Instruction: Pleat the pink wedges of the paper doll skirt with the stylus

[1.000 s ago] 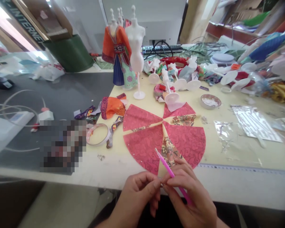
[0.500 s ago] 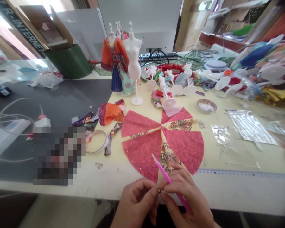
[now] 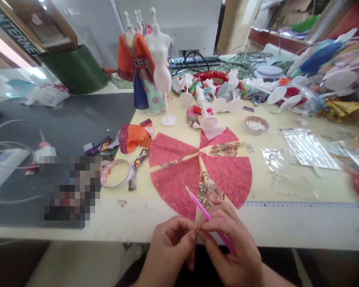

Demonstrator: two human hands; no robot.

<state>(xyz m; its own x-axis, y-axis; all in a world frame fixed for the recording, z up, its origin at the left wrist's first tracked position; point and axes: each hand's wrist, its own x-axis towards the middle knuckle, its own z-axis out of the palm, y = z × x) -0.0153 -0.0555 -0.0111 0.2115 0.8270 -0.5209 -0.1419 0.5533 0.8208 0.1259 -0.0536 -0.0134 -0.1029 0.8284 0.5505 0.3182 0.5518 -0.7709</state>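
Pink pen held in the right hand, lower centre of frame

Left of frame: roll of tape flat on the table; orange cloth just above it in view.

Lower centre: left hand, fingers curled, thumb and forefinger pinched on a tiny pale bit, too small to identify. Above the hands, mid-frame: red cloth spread in wedges, patterned strips showing in the gaps. Pen slants across its lower part in view, narrow end toward upper left; contact with the cloth cannot be told.

Right of that: right hand, thumb and forefinger meeting the left fingertips at the same bit, the pen gripped among its fingers.

Right of frame: dish of white material, then ruler along the table's near side.

Handling (judged): pen light, stiff, smooth barrel perhaps slippery; hold mid-barrel, clear of the narrow end. Pale bit light, easily dropped; fingertips only. Red cloth thin, soft, prone to creasing; take by the outer edge.
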